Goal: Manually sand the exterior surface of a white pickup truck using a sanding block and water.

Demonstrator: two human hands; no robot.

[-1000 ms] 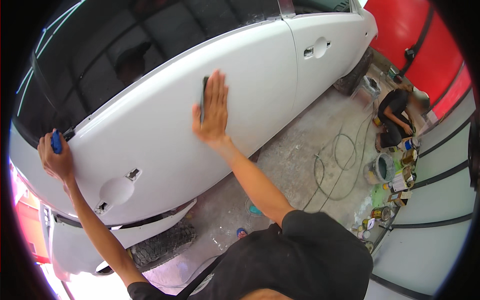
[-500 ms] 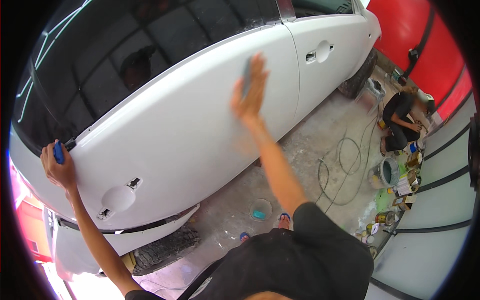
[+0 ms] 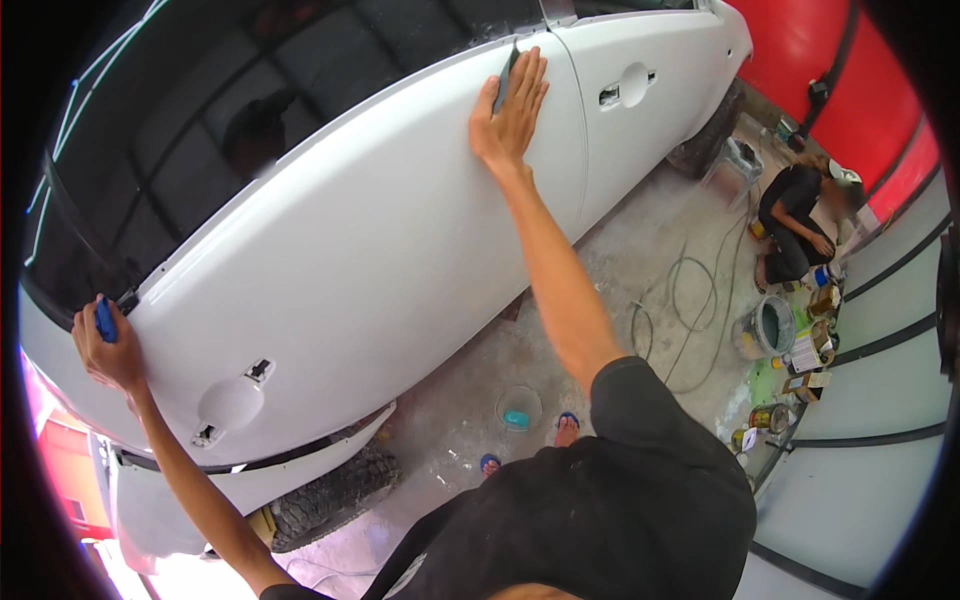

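My right hand lies flat on the white car door, fingers pointing up toward the window's lower edge. Between thumb and fingers it holds a dark grey sheet of sandpaper against the panel; part of the sheet is hidden under the palm. At the far left, my left hand rests by the door's upper front corner, its fingers curled round a small blue block. What kind of block this is I cannot make out.
A bucket with a turquoise thing in it stands by my feet. A hose coils over the concrete floor. On the right are a grey pail, several cans, and a crouching person. A tyre sits below the fender.
My right hand has slid up the door with the sandpaper, close to the window edge. My left hand keeps its hold on the blue block. The view has shifted slightly.
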